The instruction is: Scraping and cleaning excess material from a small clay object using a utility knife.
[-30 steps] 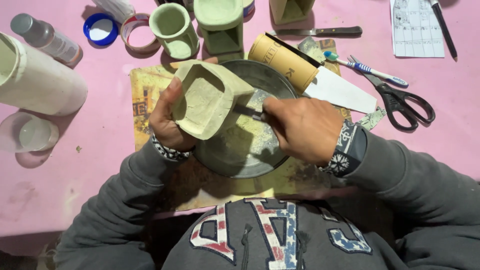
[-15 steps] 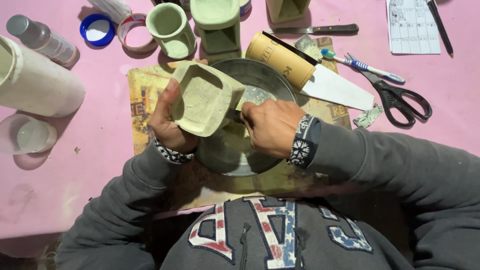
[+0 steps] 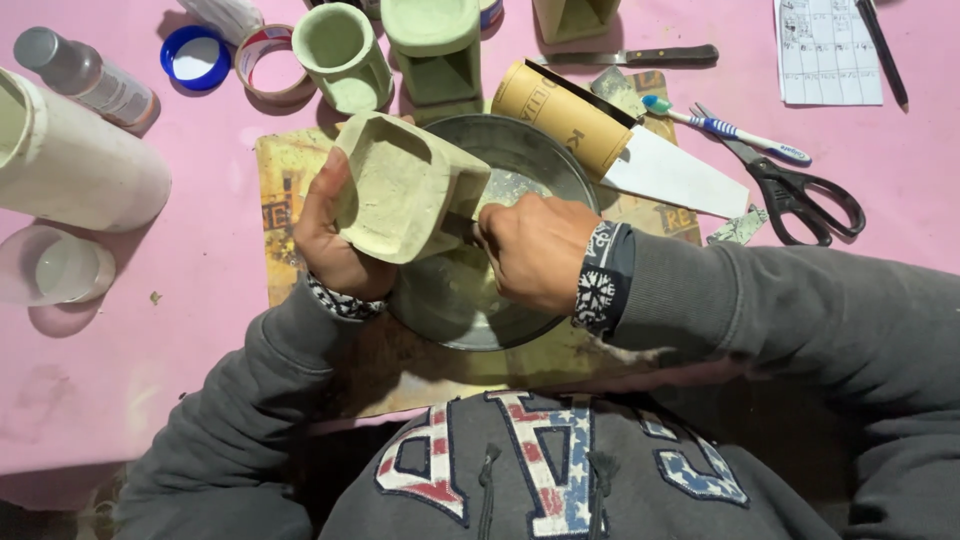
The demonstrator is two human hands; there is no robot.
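Head view: the left hand (image 3: 335, 245) is clamped on one square grey-green pot (image 3: 400, 185), tilted over one round metal basin (image 3: 490, 235). The right hand (image 3: 535, 250) is curled against the pot's side; whether it holds anything cannot be told. One pair of scissors (image 3: 790, 185) lies well apart.

Close head view, straight down
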